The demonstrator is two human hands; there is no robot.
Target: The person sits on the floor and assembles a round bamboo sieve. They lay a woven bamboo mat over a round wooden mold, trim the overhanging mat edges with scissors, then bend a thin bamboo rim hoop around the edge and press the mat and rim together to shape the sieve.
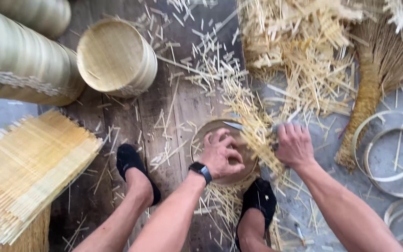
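Head view, looking straight down: a round bamboo tray (201, 135) lies flat on the floor between the person's feet, its open face up. The left hand (222, 154) presses down on its middle with fingers curled and spread, seemingly to keep it from turning or sliding. The right hand (295, 145) is closed around the handle of a knife (233, 125), whose blade reaches leftward across the tray's far rim, long axis roughly level across the picture, tip toward the left. Being round, the tray has no long axis of its own; the bamboo strips (257, 140) sticking out past its right rim run from upper left to lower right, under the right hand. Holding the tray low and close between the feet looks like a way to brace it against the blade. A smartwatch (200, 171) sits on the left wrist, and black socks (131, 163) cover both feet. Farther out, offcuts (299, 56) lie heaped on the planks, a broom (374, 79) lies at right beside loose bamboo hoops (388, 144), a stack of woven mats (29, 168) is at left, and finished round baskets (117, 56) lie at upper left.
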